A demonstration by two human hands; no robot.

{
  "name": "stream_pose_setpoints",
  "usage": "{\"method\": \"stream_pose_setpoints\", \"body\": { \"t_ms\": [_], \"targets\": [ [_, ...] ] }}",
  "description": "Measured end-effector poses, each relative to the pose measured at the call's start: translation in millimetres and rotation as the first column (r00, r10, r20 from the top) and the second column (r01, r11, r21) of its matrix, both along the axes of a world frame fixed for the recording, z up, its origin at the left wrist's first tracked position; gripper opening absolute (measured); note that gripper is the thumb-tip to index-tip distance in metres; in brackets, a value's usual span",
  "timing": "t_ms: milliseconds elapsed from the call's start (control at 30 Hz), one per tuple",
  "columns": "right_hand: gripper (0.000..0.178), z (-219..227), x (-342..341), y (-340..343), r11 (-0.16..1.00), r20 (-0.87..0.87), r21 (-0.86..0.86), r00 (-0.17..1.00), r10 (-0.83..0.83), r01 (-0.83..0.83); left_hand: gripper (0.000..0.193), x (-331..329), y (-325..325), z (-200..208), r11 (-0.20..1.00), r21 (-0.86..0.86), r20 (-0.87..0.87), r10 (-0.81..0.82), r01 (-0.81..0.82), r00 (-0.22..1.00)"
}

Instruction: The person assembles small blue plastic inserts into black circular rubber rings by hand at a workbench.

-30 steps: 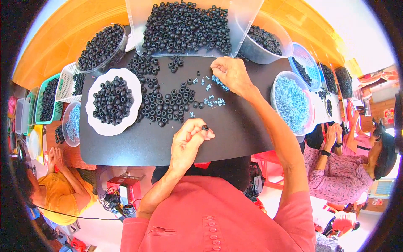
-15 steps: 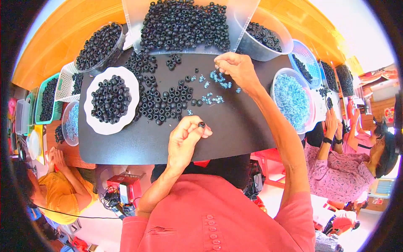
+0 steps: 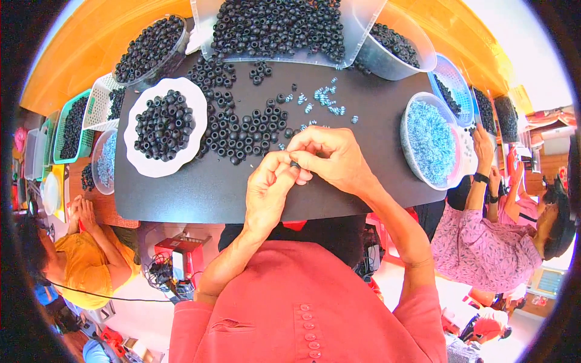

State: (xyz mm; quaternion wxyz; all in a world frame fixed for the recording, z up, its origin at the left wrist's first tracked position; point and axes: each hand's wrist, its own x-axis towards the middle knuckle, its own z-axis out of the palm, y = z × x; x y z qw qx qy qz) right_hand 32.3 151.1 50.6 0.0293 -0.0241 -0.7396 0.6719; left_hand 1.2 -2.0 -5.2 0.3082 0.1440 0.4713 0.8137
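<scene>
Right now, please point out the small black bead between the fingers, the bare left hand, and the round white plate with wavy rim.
Small black bead [image 3: 295,164], head view: its visible part.
Bare left hand [image 3: 268,184], head view: its middle.
Round white plate [image 3: 160,170], head view: bare lower rim.

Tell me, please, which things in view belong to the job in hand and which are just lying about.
Apparently in use:
black bead in the left hand
right hand, close against it
loose black beads
small blue-white pieces
white plate of beads
tub of blue pieces

Seemingly lying about:
red box
black cables
</scene>
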Motion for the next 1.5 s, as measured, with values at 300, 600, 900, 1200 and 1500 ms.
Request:
{"method": "stream_pose_setpoints", "body": {
  "t_ms": [300, 600, 900, 1200, 1500],
  "targets": [
    [0.006, -9.7, 6.7, -4.3, 0.993, -0.047, -0.055, 0.993, -0.11, 0.107, 0.016, 2.7, 2.2, 5.7, 1.0, 0.026, 0.002, 0.0, 0.0, 1.0],
    [0.01, -16.6, 2.1, -3.1, 0.998, -0.023, -0.067, 1.0, -0.005, 0.003, 0.015, 0.0, -1.9, 4.2, 0.999, 0.033, 0.009, -0.011, 0.011, 1.0],
    [0.018, 2.4, -109.1, 25.5, 0.732, -0.344, 0.626, 0.938, -0.049, 0.268, 0.014, 4.2, -3.8, 8.6, 0.997, 0.037, 0.077, -0.065, 0.062, 0.995],
    [0.019, -31.2, -151.8, 31.0, 0.588, -0.405, 0.778, 0.893, 0.196, 0.223, 0.009, 0.4, -6.0, 12.9, 0.991, 0.043, 0.104, -0.134, 0.13, 0.986],
    [0.016, -14.9, -131.1, 32.5, 0.715, -0.258, 0.678, 0.966, 0.013, 0.172, 0.012, -1.7, -7.0, 12.5, 0.988, 0.005, 0.108, -0.155, 0.155, 0.982]
  ]
}}
